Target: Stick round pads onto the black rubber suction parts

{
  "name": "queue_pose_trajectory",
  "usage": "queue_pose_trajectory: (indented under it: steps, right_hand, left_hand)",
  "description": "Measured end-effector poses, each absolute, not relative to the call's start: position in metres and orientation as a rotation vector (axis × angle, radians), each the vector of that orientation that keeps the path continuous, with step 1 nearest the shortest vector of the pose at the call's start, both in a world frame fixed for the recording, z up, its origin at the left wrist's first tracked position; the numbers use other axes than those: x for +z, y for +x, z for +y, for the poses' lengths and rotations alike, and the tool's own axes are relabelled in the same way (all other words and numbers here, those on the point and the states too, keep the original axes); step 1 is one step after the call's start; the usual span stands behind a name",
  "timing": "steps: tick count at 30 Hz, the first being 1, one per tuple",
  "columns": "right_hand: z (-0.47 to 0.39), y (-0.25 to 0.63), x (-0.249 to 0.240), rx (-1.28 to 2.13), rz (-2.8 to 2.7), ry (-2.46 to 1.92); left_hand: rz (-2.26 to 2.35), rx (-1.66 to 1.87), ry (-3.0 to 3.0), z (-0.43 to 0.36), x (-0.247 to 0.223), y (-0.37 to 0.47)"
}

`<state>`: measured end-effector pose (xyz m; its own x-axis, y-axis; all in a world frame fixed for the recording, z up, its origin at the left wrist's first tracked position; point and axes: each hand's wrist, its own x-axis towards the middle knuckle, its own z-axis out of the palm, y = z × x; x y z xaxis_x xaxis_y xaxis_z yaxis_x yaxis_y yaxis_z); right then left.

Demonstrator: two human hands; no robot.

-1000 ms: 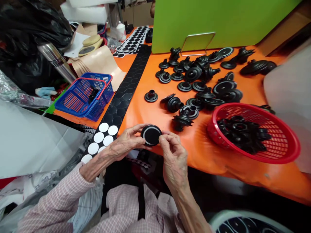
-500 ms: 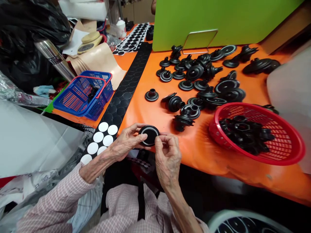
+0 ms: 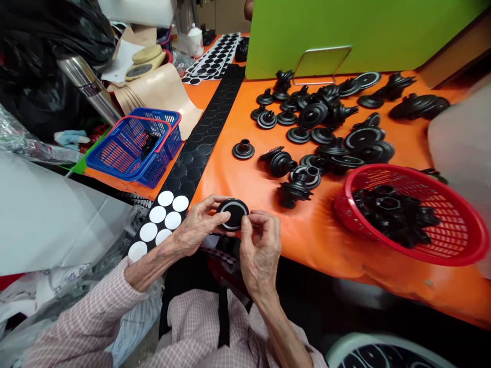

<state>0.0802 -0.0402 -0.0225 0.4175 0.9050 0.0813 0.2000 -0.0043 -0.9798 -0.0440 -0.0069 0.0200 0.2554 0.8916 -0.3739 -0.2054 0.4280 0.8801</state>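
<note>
A round black plastic disc (image 3: pixel 235 217) with a pale ring near its rim is held over the table's front edge. My left hand (image 3: pixel 197 225) grips its left side, thumb lying on the upper face. At the disc's right rim, my right hand (image 3: pixel 261 240) pinches with thumb and forefinger. Whatever else the right fingertips hold is too small to make out. Left of the hands runs a black strip of round stickers (image 3: pixel 197 148), with white circles (image 3: pixel 157 214) at its near end. Several black flanged parts (image 3: pixel 294 192) lie beyond the hands.
A red basket (image 3: pixel 456 220) of black parts stands on the right of the orange table (image 3: pixel 220 174). On the left is a blue basket (image 3: pixel 134 176) beside a steel flask (image 3: pixel 90 87). A green panel (image 3: pixel 368 30) rises at the back. Below right sits a pale tub (image 3: pixel 341 345).
The view has shifted slightly, so the table's things appear a little further right. Both hands stay at the disc, the right thumb still at its rim.
</note>
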Motion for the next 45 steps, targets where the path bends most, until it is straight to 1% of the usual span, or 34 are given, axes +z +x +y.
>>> queue_pose_trajectory:
  steps: [2, 5, 8, 12, 15, 17, 19, 21, 22, 25, 27, 31, 37, 41, 45]
  right_hand:
    - [-0.040, 0.083, -0.021, 0.920, -0.959, -1.462]
    - [-0.036, 0.086, -0.013, 1.235, -0.990, -1.394]
    - [-0.017, 0.072, 0.000, 1.424, -1.012, -1.291]
    - [0.030, 0.019, 0.035, 1.547, -1.042, -1.007]
    - [0.061, -0.018, 0.061, 1.588, -0.988, -0.786]
    - [0.068, -0.024, 0.063, 1.498, -1.036, -0.799]
    - [0.060, -0.016, 0.047, 1.314, -1.223, -0.947]
    - [0.040, -0.002, 0.019, 1.113, -1.460, -1.101]
    - [0.028, 0.005, 0.002, 1.031, -1.546, -1.132]
    - [-0.001, 0.012, -0.041, 0.873, -1.728, -1.069]
    - [-0.008, 0.008, -0.056, 0.762, -1.796, -1.052]
    - [0.001, 0.000, -0.054, 0.689, -1.851, -1.066]
    - [0.017, 0.001, -0.036, 0.611, -1.826, -1.262]
    - [0.025, -0.001, -0.024, 0.451, -1.824, -1.389]
    - [0.031, -0.001, -0.019, 0.403, -1.843, -1.354]
  left_hand:
    - [1.048, 0.884, 0.803, -0.008, 0.021, -0.047]
    - [1.057, 0.869, 0.798, -0.007, 0.025, -0.056]
    - [1.140, 0.845, 0.871, 0.003, 0.035, -0.079]
    - [1.336, 0.989, 1.055, 0.033, 0.076, -0.130]
    - [1.699, 1.123, 1.315, 0.047, 0.114, -0.163]
    - [2.026, 1.161, 1.532, 0.043, 0.124, -0.174]
    - [2.160, 0.995, 1.646, 0.029, 0.115, -0.174]
    - [2.088, 0.784, 1.540, 0.010, 0.088, -0.170]
    - [2.062, 0.771, 1.416, 0.002, 0.070, -0.168]
    - [1.983, 0.876, 1.069, -0.007, 0.022, -0.168]
    - [1.838, 0.884, 0.907, -0.001, 0.004, -0.172]
    - [1.512, 0.871, 0.751, 0.019, 0.004, -0.173]
    - [1.252, 0.920, 0.726, 0.025, 0.008, -0.155]
    - [1.188, 0.960, 0.862, 0.022, 0.007, -0.149]
    - [1.182, 0.909, 0.973, 0.019, 0.010, -0.144]
